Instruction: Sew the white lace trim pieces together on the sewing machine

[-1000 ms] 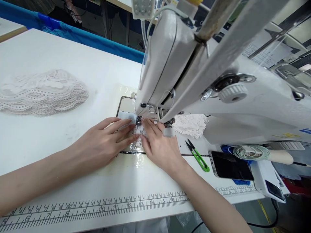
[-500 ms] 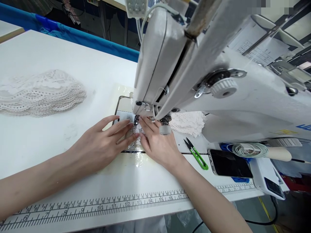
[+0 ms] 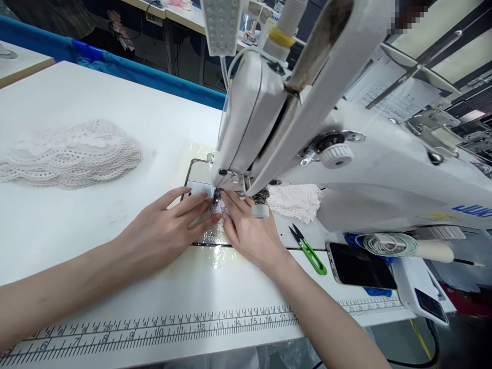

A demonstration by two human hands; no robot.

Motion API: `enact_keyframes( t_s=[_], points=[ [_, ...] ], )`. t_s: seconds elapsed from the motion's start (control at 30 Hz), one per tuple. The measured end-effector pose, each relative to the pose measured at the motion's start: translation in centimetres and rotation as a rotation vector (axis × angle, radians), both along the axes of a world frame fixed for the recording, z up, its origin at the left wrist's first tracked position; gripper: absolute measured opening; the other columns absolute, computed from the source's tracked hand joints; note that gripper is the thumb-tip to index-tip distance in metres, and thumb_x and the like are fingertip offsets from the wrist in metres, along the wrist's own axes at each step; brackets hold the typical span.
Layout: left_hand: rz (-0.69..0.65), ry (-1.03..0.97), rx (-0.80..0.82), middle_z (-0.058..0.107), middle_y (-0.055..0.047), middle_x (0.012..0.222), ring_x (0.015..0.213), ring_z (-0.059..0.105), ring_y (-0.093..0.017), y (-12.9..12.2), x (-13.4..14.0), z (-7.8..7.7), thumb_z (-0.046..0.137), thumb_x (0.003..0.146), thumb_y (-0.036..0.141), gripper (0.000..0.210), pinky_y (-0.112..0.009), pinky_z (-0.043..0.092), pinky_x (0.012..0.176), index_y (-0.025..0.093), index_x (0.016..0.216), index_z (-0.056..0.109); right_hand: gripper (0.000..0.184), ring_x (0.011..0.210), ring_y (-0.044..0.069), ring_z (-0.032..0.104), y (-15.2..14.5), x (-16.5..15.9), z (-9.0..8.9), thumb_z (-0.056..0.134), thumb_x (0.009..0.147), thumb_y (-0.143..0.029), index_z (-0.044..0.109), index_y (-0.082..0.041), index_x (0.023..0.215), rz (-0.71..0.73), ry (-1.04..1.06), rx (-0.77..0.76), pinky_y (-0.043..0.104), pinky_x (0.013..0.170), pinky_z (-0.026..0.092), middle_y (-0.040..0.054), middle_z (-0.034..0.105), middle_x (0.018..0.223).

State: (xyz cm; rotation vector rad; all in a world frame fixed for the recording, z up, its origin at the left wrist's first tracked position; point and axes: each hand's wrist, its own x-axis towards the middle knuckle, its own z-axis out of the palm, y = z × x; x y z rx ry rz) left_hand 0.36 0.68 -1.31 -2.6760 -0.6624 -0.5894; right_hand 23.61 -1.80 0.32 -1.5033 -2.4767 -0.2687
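Beneath the presser foot (image 3: 216, 196) of a white sewing machine (image 3: 246, 118) lies a small piece of white lace (image 3: 218, 208), mostly covered by fingers. My left hand (image 3: 167, 225) rests on its left side, fingers spread and fingertips down by the needle plate (image 3: 200, 189). From the right, my right hand (image 3: 251, 233) lies flat on the lace with fingers stretched toward the needle; the machine head hides part of them. Behind that hand, more white lace (image 3: 298, 201) sits under the machine arm.
A layered stack of white lace (image 3: 73, 156) lies on the left of the table (image 3: 154, 287). Green-handled thread snips (image 3: 309, 251), a phone (image 3: 361, 265) and a rolled tape (image 3: 390, 244) are at the right. A printed ruler (image 3: 161, 330) runs along the front edge.
The camera view has shifted slightly, so the machine and table sit a little lower in the picture. Both hands keep nearly the same place on the lace.
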Motion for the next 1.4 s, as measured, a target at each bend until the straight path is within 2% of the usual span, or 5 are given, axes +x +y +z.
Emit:
enact_keyframes(
  t_s=[0.13,0.27,0.53,1.07,1.4],
  points=[
    [0.002,-0.006,0.006,0.075,-0.01,0.132,0.136,0.059,-0.026,0.1,0.2,0.5,0.051,0.099,0.008,0.041,-0.043,0.045,0.115,0.019,0.135,0.068,0.039,0.126,0.026,0.064,-0.3,0.1,0.1,0.044,0.108,-0.022,0.067,-0.013,0.138,0.036,0.025,0.066,0.047,0.112,0.048,0.0114,0.074,0.134],
    [-0.022,-0.025,0.051,0.078,-0.008,0.126,0.124,0.066,-0.025,0.1,0.4,1.0,0.045,0.105,0.01,0.036,-0.042,0.049,0.108,0.015,0.129,0.071,0.032,0.106,0.022,0.071,-0.9,0.0,0.7,0.047,0.103,-0.013,0.073,-0.014,0.122,0.125,0.091,0.105,0.039,0.1,0.053,0.0101,0.08,0.116],
    [-0.059,-0.077,-0.032,0.076,-0.001,0.132,0.128,0.064,-0.023,-0.4,-0.4,0.6,0.052,0.104,0.014,0.032,-0.043,0.042,0.119,0.02,0.128,0.072,0.033,0.087,0.019,0.07,-1.8,0.0,1.4,0.047,0.092,-0.004,0.076,-0.016,0.1,0.201,0.113,0.079,0.035,0.085,0.053,0.0056,0.079,0.099],
    [-0.035,-0.133,-0.072,0.077,0.001,0.13,0.127,0.065,-0.02,-0.1,-0.3,0.1,0.054,0.102,0.014,0.034,-0.04,0.038,0.124,0.025,0.129,0.072,0.037,0.092,0.019,0.069,-1.6,0.1,1.5,0.047,0.088,0.0,0.079,-0.016,0.099,0.192,0.056,0.094,0.035,0.084,0.055,0.0067,0.079,0.101],
    [-0.007,-0.099,-0.016,0.079,-0.003,0.123,0.12,0.068,-0.022,0.3,0.0,0.9,0.049,0.105,0.013,0.032,-0.041,0.046,0.113,0.018,0.121,0.075,0.037,0.101,0.023,0.069,-1.3,0.1,1.3,0.048,0.093,-0.002,0.078,-0.014,0.112,0.178,0.015,0.114,0.038,0.09,0.055,0.0087,0.079,0.11]
  ],
)
